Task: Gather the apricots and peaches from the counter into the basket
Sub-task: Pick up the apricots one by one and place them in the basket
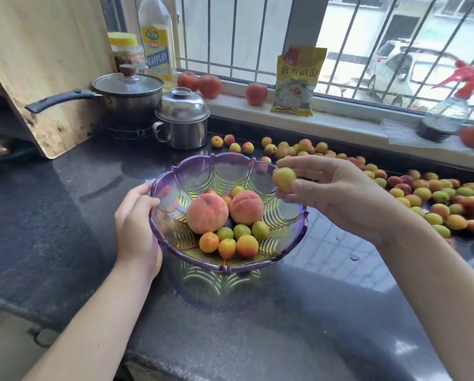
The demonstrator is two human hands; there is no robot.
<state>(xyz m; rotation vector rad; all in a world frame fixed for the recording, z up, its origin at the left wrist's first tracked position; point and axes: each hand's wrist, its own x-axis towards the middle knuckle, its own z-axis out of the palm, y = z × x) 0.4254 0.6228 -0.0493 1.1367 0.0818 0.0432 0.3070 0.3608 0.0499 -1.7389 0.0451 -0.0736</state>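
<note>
Holding an apricot (284, 179) over the purple basket (291, 232).
Right hand (337, 193) fingers pinching it; left hand (137, 224) fingers gripping the rim.

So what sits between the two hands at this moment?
In the head view, the purple basket fills the gap: left hand grips its left rim, right hand pinches an apricot above its right rim. Two peaches and small apricots lie inside.

I have only one camera, on my head. It looks forward and down, close over the dark counter (65, 215), with the basket (285, 232) near the middle and the window (258, 37) at the top.
</note>
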